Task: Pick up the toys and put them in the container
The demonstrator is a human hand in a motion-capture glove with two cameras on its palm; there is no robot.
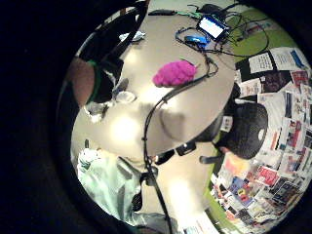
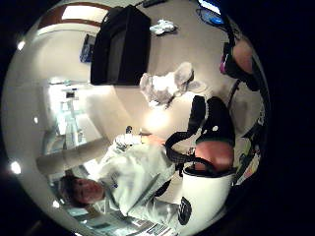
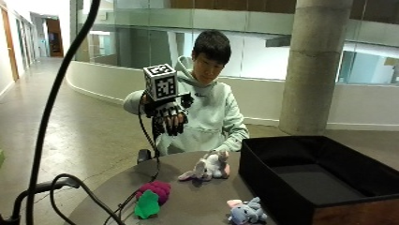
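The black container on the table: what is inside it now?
The black container shows only its bare dark floor; no toy lies on the part that shows. Its near wall hides the front strip of the floor. The three toys, grey plush, pink toy and small elephant, lie outside it on the table.

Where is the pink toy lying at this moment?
In the outside view the pink toy lies on the table, touching the green toy, apart from the black container.

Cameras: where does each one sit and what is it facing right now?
Outside view: across the table, facing the person, raised gloved hand, black container.
Little finger palm view: looks down at the pink toy; black fingers show.
Thumb palm view: looks down at the grey plush, container, the person's hoodie.
Shared: both palm views show the tabletop.
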